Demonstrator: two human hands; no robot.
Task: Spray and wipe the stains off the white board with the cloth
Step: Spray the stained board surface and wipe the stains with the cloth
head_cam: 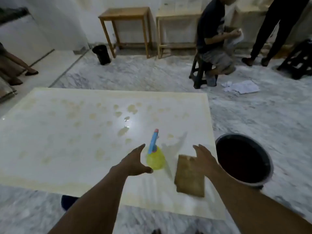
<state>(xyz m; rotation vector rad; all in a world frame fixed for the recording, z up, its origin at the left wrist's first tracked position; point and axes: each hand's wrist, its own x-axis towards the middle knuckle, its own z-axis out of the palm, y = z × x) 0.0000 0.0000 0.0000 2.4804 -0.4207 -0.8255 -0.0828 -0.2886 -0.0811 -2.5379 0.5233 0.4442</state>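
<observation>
The white board (59, 132) lies flat on the marble floor, dotted with several yellowish stains (122, 131). A yellow spray bottle (155, 158) with a blue and pink head stands upright near the board's front right. A folded brown cloth (189, 176) lies on the board just right of the bottle. My left hand (135, 162) is open, fingers spread, right beside the bottle's left side, not gripping it. My right hand (204, 159) is open above the cloth's far right corner, holding nothing.
A dark bucket (243, 159) stands on the floor at the board's right edge. Beyond are a seated person on a stool (212, 48), crumpled paper (241, 86), wooden tables (125, 14), a black bin (102, 54), and other people's legs at left and far right.
</observation>
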